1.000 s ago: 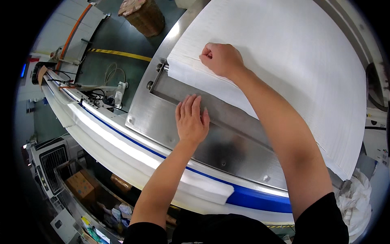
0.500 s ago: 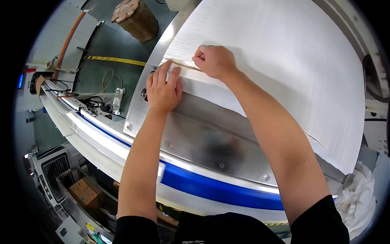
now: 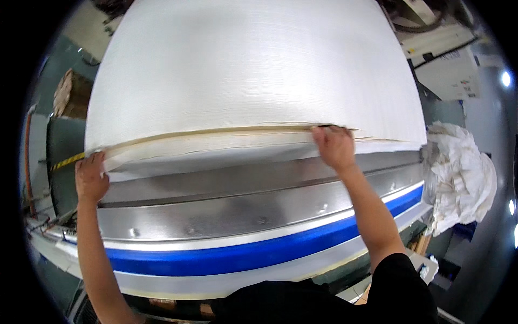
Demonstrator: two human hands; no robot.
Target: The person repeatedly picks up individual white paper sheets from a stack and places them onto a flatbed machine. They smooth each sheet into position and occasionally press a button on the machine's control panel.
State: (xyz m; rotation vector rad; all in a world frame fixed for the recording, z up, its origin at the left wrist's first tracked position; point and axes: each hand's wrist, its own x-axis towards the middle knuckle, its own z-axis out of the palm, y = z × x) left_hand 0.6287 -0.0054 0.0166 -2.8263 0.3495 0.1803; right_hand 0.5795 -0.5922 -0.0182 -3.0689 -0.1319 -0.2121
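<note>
- The white cloth (image 3: 253,70) fills the upper frame on the steel worktop (image 3: 226,210); its near edge (image 3: 216,134) runs left to right between the hands.
- Left hand (image 3: 90,178), at centre left, is closed on the edge's left end.
- Right hand (image 3: 333,147), right of centre, pinches the same edge, fingers curled over it.
- Both hands touch it, well apart.
</note>
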